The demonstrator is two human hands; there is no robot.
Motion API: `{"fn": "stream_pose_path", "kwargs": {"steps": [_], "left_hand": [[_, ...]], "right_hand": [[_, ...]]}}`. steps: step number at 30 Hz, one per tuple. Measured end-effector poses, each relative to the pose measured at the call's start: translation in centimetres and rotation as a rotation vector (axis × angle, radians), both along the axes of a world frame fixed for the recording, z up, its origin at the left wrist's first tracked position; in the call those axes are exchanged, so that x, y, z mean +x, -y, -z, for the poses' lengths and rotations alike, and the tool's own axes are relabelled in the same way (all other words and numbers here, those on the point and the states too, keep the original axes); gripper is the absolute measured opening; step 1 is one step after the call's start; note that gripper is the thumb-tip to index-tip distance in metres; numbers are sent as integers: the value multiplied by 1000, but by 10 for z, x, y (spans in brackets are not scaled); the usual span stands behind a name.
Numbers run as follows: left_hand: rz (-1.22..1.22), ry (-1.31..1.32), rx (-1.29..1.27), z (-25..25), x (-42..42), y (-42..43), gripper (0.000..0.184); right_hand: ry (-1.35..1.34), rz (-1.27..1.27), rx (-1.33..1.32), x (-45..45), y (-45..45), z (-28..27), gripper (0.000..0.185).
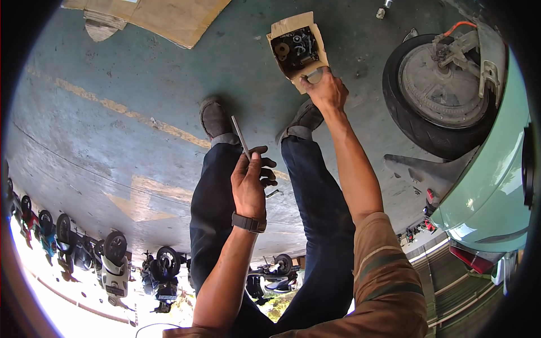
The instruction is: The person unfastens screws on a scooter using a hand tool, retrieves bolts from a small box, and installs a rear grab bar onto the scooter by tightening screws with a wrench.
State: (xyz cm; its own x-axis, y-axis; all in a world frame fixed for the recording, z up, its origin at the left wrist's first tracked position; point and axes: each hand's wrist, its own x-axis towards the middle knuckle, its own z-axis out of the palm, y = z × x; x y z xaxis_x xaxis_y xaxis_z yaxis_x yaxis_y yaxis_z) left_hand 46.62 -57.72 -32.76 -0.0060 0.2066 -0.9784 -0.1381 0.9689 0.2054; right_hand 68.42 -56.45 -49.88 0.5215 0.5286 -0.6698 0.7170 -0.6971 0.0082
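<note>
Left hand (pixel 248 185) pinches the rod (pixel 240 136), other fingers (pixel 268 161) loose! Right hand (pixel 328 91) has its fingers closed on what looks like a metal piece (pixel 313 74) at the near edge of the box (pixel 293 23). Parts (pixel 297 46) lie just beyond; a light touch should avoid tipping.

The left hand (pixel 249 179) is holding a thin metal stick (pixel 240 135), the right hand (pixel 329 91) is touching the near edge of a cardboard box (pixel 292 23) of metal bits (pixel 302 43), and a black wheel (pixel 442 93) is sitting nearby.
</note>
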Motion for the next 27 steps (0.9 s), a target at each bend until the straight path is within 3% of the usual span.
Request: {"fn": "stream_pose_path", "kwargs": {"steps": [8,10,12,16,20,22,24,27], "left_hand": [[5,-7,-12,-1,1,-4,27],[-12,-15,-12,-1,2,-6,26],[-8,-18,-21,-2,3,-8,26],[15,-13,-19,-2,3,-7,27],[14,-20,-24,-2,3,-8,27],[3,-24,-22,-2,1,-9,27],[-2,-25,-30,-1,-1,-9,27],[-3,-21,-22,0,-2,-9,26]], "right_hand": [[55,96,-16,-9,-24,34,48],[-13,48,74,-12,-27,47,45],[-205,-167,218,-16,-33,56,47],[-119,-303,39,-16,-52,57,51],[-190,-433,122,12,-32,49,46],[-200,-445,36,22,-21,41,49],[-165,-275,9,28,-6,38,52],[-164,-277,85,23,-1,34,52]]}}
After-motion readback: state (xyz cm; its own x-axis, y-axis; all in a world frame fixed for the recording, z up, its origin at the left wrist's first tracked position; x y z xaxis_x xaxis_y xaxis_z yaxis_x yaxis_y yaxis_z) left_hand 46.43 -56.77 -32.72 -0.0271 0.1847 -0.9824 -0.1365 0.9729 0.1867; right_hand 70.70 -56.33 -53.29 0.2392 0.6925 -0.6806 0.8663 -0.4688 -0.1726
